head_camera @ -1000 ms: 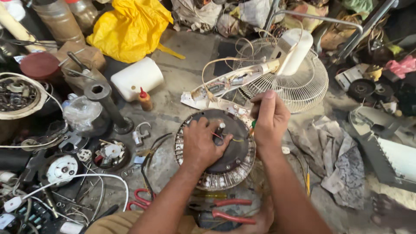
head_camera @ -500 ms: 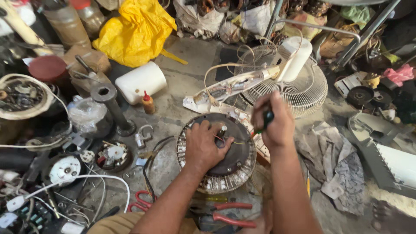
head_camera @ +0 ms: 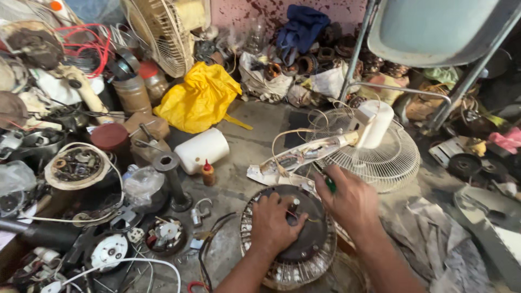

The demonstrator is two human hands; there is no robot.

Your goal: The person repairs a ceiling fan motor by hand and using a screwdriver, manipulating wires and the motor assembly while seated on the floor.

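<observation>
- The round dark motor housing lies flat on the concrete floor, directly in front of you at the bottom centre of the view, its ribbed pale rim facing outward all round.
- Your left hand rests palm-down on the housing's top face, fingers curled toward the small hub at its centre; it presses there rather than closing round anything.
- Your right hand sits just beyond the far right edge of the housing, fist closed on a green-handled tool; only the handle end shows, so you cannot tell where its tip points.
- The hub lies between the two hands: the left is already on it, the right just beside and slightly farther from you.
- Thin wires trail off the near left side of the housing along the floor.
- Just behind the right hand, a long white fan neck with exposed wiring runs diagonally up and right to a white wire fan guard.
- Farther left stand a white cylinder, a small brown bottle with red cap and a dark metal post; a yellow bag lies beyond them.
</observation>
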